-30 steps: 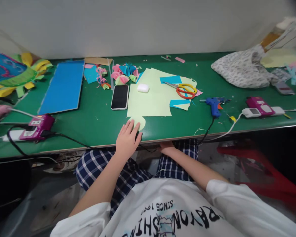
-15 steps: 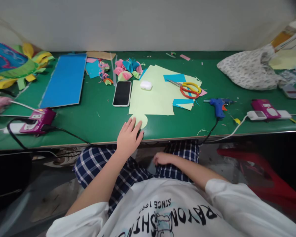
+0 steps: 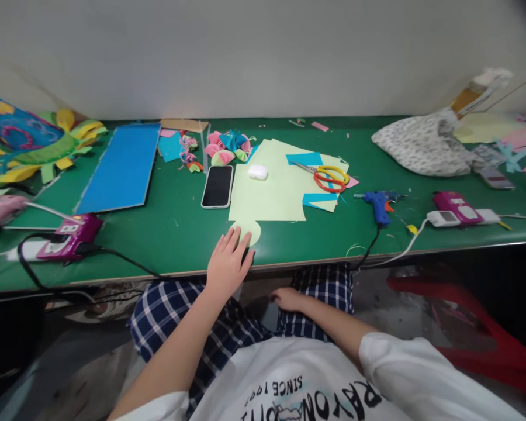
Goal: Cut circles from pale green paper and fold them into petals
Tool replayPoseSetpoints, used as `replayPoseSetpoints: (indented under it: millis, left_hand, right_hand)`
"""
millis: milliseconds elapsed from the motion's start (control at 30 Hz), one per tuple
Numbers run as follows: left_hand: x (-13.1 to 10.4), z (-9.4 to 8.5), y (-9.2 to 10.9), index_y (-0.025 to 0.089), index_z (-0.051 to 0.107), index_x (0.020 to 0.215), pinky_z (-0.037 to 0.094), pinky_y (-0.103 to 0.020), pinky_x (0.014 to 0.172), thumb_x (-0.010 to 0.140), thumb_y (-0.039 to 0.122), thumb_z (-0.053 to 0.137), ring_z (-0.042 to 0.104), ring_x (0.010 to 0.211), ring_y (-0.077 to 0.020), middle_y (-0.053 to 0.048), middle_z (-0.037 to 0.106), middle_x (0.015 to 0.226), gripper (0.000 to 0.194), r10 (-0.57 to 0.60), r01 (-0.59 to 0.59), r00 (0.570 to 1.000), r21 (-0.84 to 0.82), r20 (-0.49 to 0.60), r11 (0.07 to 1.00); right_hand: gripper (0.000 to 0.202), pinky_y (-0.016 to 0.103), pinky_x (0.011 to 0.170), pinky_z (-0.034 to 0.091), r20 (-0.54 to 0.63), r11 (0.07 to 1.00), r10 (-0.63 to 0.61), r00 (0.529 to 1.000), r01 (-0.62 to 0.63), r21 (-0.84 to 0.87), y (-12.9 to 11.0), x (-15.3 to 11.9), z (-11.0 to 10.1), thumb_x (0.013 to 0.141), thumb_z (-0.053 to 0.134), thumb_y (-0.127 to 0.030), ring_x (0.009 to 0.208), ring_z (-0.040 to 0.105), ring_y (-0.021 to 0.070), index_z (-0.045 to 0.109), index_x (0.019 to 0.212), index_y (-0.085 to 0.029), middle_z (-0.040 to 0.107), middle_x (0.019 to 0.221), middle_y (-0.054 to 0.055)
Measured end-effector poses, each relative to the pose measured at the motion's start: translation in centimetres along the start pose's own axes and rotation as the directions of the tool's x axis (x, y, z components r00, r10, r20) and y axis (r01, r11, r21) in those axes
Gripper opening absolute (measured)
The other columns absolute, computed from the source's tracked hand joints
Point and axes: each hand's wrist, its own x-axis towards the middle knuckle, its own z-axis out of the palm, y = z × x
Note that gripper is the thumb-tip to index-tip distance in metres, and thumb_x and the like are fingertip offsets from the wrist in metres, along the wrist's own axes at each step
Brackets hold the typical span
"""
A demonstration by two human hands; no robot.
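Green table top runs along a pale wall, with a big pale green paper near the middle of it. Just on the near side of the big paper is a small round paper; I can't tell if their edges touch. The left hand lies flat over part of the round paper. Its fingers are a bit spread and not wrapped around anything, so it looks like they press down to stop the paper from sliding. The right hand is lower, nearer the body than the big paper, by the plaid leg. It is loosely curled, and I can't tell if there is anything in it.

A white case and scissors sit on top of the big paper. They may hold it down, but they would be in the way of lifting it. Blue paper lies under the scissors' blades. Just left of the big paper is a phone, and well left is a blue board. To the right is a blue glue gun, lying on its side; its black cord goes over the near edge and could catch an arm.
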Motion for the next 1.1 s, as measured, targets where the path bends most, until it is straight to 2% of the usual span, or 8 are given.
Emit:
replayPoseSetpoints:
  millis: [133, 233, 300, 333, 500, 733, 900, 1100]
  left_hand:
    - [-0.7, -0.1, -0.2, 0.011, 0.062, 0.132, 0.046, -0.054, 0.106, 0.098, 0.034, 0.047, 0.054, 0.132, -0.0377, -0.023, 0.058, 0.141, 0.044, 0.058, -0.058, 0.997, -0.005, -0.045, 0.998]
    - [-1.7, 0.1, -0.3, 0.016, 0.058, 0.135, 0.047, -0.054, 0.106, 0.096, 0.036, 0.052, 0.058, 0.128, -0.0358, -0.020, 0.061, 0.139, 0.045, 0.133, -0.134, 0.987, -0.008, -0.093, 0.991]
    - [-2.3, 0.2, -0.4, 0.017, 0.059, 0.132, 0.047, -0.053, 0.104, 0.094, 0.036, 0.057, 0.061, 0.125, -0.0352, -0.018, 0.064, 0.134, 0.042, 0.195, -0.199, 0.971, -0.014, -0.137, 0.980]
    - [-2.5, 0.3, -0.4, 0.018, 0.061, 0.129, 0.047, -0.052, 0.104, 0.093, 0.030, 0.058, 0.062, 0.123, -0.0341, -0.018, 0.066, 0.132, 0.038, 0.222, -0.228, 0.963, -0.020, -0.154, 0.974]
    - [-1.9, 0.4, -0.4, 0.024, 0.071, 0.114, 0.046, -0.047, 0.105, 0.086, 0.005, 0.052, 0.072, 0.105, -0.0261, -0.008, 0.076, 0.116, 0.038, 0.331, -0.365, 0.927, -0.217, -0.178, 0.906]
    - [5.3, -2.1, 1.4, 0.023, 0.077, 0.077, 0.055, -0.035, 0.067, 0.077, 0.039, 0.071, 0.072, 0.077, -0.0286, -0.005, 0.079, 0.081, 0.017, -0.230, 0.329, 0.944, -0.736, 0.237, 0.592]
    - [11.1, -3.9, 2.6, 0.015, 0.074, 0.098, 0.055, -0.033, 0.068, 0.076, 0.051, 0.072, 0.071, 0.076, -0.0243, -0.007, 0.078, 0.086, 0.041, -0.261, 0.455, 0.885, -0.836, 0.387, 0.305]
    - [13.9, -4.8, 2.3, 0.014, 0.074, 0.098, 0.054, -0.032, 0.072, 0.069, 0.046, 0.080, 0.069, 0.078, -0.0204, -0.007, 0.077, 0.088, 0.043, -0.228, 0.452, 0.874, -0.890, 0.429, 0.055]
  right_hand:
    - [0.016, 0.028, 0.079, 0.060, 0.071, 0.962, -0.254, 0.965, 0.244, 0.123, -1.6, -5.3, -3.6, 0.088, 0.072, -0.025, 0.085, 0.072, 0.0157, 0.073, 0.104, -0.022, 0.076, 0.099, 0.000]
    - [0.037, 0.034, 0.096, 0.055, -0.324, 0.948, -0.235, 0.916, 0.291, 0.133, -0.2, -9.8, -8.6, 0.106, 0.034, -0.023, 0.110, 0.068, 0.0172, 0.060, 0.132, -0.025, 0.072, 0.123, 0.006]
    - [0.038, 0.046, 0.106, 0.049, -0.818, 0.974, -0.157, 0.553, 0.223, -0.036, 1.9, -11.6, -11.5, 0.105, 0.035, -0.028, 0.123, 0.062, 0.0239, 0.061, 0.133, -0.021, 0.068, 0.131, 0.012]
    - [0.042, 0.051, 0.112, 0.043, -0.855, 0.984, -0.177, 0.488, 0.097, -0.148, 3.1, -12.1, -12.4, 0.104, 0.038, -0.032, 0.134, 0.054, 0.0274, 0.056, 0.139, -0.018, 0.060, 0.143, 0.016]
    - [0.051, 0.065, 0.111, 0.037, -0.780, 0.926, -0.221, 0.586, -0.126, -0.357, 6.9, -12.8, -11.1, 0.099, 0.051, -0.043, 0.134, 0.053, 0.0376, 0.059, 0.137, -0.010, 0.057, 0.143, 0.023]
    - [0.025, 0.048, 0.103, 0.051, -0.791, 0.824, -0.399, 0.465, -0.196, -0.531, 8.8, -20.3, -5.9, 0.099, 0.049, -0.016, 0.083, 0.075, 0.0201, 0.073, 0.104, -0.017, 0.080, 0.094, 0.008]
    - [0.022, 0.040, 0.088, 0.057, -0.930, 0.834, -0.323, 0.177, -0.411, -0.368, 9.8, -20.6, -8.2, 0.095, 0.056, -0.017, 0.089, 0.073, 0.0252, 0.070, 0.111, -0.017, 0.077, 0.099, 0.013]
    - [0.037, 0.066, 0.108, 0.035, -0.752, 0.727, -0.460, 0.472, -0.286, -0.624, 8.1, -14.8, -9.3, 0.098, 0.051, -0.029, 0.121, 0.064, 0.0382, 0.060, 0.131, -0.014, 0.069, 0.131, 0.016]
